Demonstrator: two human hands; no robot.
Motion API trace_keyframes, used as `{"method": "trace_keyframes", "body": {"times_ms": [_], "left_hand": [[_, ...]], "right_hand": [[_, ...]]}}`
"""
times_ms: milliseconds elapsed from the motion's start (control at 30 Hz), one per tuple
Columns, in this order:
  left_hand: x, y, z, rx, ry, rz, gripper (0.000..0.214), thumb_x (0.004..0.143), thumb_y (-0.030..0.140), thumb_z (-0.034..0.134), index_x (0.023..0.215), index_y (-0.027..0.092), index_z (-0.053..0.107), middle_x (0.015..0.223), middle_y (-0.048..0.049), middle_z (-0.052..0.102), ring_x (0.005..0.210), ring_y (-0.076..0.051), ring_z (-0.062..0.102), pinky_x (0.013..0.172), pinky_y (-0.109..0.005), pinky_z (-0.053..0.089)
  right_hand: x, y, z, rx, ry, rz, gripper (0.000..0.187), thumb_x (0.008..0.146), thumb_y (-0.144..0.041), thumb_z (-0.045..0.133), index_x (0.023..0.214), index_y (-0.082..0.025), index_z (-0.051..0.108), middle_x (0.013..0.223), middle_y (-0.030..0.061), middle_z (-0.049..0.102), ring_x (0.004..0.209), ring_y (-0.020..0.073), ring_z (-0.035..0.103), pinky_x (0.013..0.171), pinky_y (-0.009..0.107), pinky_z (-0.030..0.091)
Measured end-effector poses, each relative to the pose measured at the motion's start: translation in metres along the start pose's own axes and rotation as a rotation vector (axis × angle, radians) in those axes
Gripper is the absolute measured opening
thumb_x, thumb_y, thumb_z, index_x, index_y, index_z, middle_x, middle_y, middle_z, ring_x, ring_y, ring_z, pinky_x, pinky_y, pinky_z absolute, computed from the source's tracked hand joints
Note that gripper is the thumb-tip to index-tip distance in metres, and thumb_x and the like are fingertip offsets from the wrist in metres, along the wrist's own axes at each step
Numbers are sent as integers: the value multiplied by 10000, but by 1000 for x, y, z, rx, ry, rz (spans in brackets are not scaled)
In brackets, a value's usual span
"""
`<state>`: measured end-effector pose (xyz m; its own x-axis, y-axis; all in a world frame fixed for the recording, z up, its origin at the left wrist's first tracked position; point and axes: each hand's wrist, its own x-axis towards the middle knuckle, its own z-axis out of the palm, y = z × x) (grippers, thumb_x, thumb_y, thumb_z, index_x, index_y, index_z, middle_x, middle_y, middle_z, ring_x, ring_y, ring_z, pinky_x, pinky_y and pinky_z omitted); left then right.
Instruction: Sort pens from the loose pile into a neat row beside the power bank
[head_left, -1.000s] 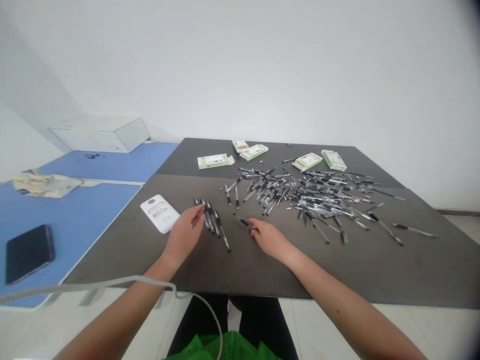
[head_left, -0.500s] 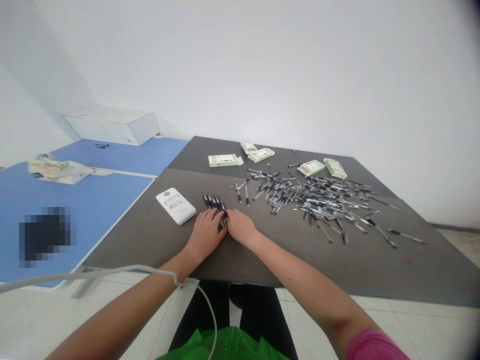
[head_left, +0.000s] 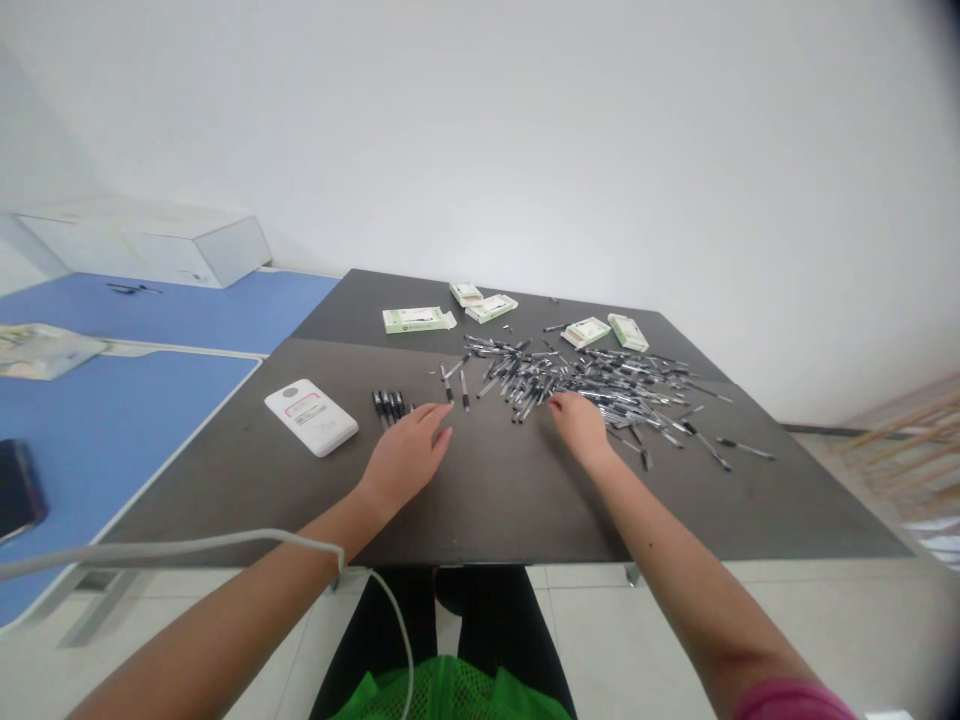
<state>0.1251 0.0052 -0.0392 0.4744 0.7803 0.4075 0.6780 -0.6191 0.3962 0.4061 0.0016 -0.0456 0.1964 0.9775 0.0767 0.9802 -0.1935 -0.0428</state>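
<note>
My left hand (head_left: 405, 452) lies over the near ends of a small row of black-capped pens (head_left: 387, 405). Its fingers are stretched out, with the thumb apart. At the near edge of a large loose pile of clear-barrelled pens (head_left: 619, 385) is my right hand (head_left: 579, 424), its fingertips bent together. Whether a pen is between those fingertips is hidden. Two loose pens (head_left: 464, 390) lie between the row and the pile. A white, flat, rounded case (head_left: 311, 416) with a printed label sits left of the row.
Several green-and-white pen boxes (head_left: 414, 320) stand along the back of the dark table (head_left: 480, 510). On the blue tables (head_left: 187, 400) at left are a white carton (head_left: 150, 240), a plastic packet (head_left: 45, 350) and a dark phone-like object (head_left: 19, 485). A white cable (head_left: 225, 541) crosses my left forearm.
My right hand has left the row of pens and moved right to the pile. The left hand stays by the row, its thumb now away from the pens. The view has turned slightly right.
</note>
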Motion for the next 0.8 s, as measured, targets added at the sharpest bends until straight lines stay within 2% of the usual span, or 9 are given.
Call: {"method": "trace_keyframes", "body": {"times_ms": [100, 200, 333, 433, 500, 567, 600, 700, 800], "left_hand": [[25, 13, 14, -110, 0, 18, 340, 870, 245, 447, 1179, 170, 569, 1176, -105, 607, 1015, -213, 594, 933, -345, 441], [39, 21, 29, -214, 15, 25, 327, 858, 220, 461, 1155, 156, 581, 1139, -107, 623, 918, -186, 616, 931, -341, 443], [40, 22, 41, -271, 50, 16, 320, 857, 207, 459, 1149, 170, 584, 1124, -98, 632, 872, -171, 618, 921, -345, 449], [35, 22, 44, -297, 67, 6, 317, 862, 206, 453, 1147, 168, 587, 1128, -100, 634, 935, -181, 608, 934, -350, 440], [32, 24, 44, -339, 64, -10, 312, 865, 211, 453, 1139, 166, 595, 1115, -96, 642, 972, -186, 600, 938, -348, 436], [30, 29, 43, -412, 37, -40, 284, 863, 230, 468, 1094, 175, 625, 1076, -83, 662, 967, -184, 604, 925, -337, 442], [29, 32, 43, -462, 8, -60, 270, 861, 245, 479, 1066, 181, 641, 1049, -75, 673, 949, -183, 611, 912, -331, 449], [27, 39, 40, -649, -81, -163, 269, 849, 310, 510, 1038, 192, 661, 982, -53, 695, 842, -173, 632, 846, -319, 480], [25, 39, 38, -828, -102, -295, 298, 819, 362, 555, 1027, 182, 670, 936, -46, 703, 797, -170, 630, 807, -306, 489]], "right_hand": [[1, 24, 2, -81, -39, -31, 268, 911, -169, 407, 994, -138, 660, 1067, 134, 621, 1012, 217, 573, 814, 272, 425], [-2, 26, 9, -134, -69, -82, 267, 903, -128, 394, 964, -112, 654, 1031, 150, 617, 987, 218, 578, 794, 272, 429], [-2, 24, 13, -151, -78, -127, 284, 888, -76, 368, 955, -91, 644, 1002, 174, 615, 962, 233, 582, 777, 299, 441], [1, 21, 9, -124, -67, -131, 278, 887, -95, 380, 921, -74, 655, 984, 192, 624, 940, 240, 589, 770, 306, 443], [0, 13, 3, -99, -41, -129, 276, 896, -143, 395, 919, -91, 664, 988, 173, 637, 937, 227, 592, 782, 297, 439], [-7, -2, -5, 40, -18, -139, 249, 886, -204, 438, 929, -139, 675, 972, 111, 660, 909, 193, 598, 785, 271, 436], [-11, -11, -8, 264, -11, -149, 211, 853, -229, 496, 913, -155, 684, 926, 80, 673, 872, 176, 601, 774, 256, 435], [-26, -40, -15, 1018, -198, -128, 219, 799, -309, 561, 886, -162, 699, 713, 10, 660, 641, 126, 576, 637, 239, 444], [-32, -55, -16, 1471, -379, 8, 212, 694, -318, 681, 809, -141, 701, 654, -3, 639, 550, 86, 533, 590, 228, 448]]}}
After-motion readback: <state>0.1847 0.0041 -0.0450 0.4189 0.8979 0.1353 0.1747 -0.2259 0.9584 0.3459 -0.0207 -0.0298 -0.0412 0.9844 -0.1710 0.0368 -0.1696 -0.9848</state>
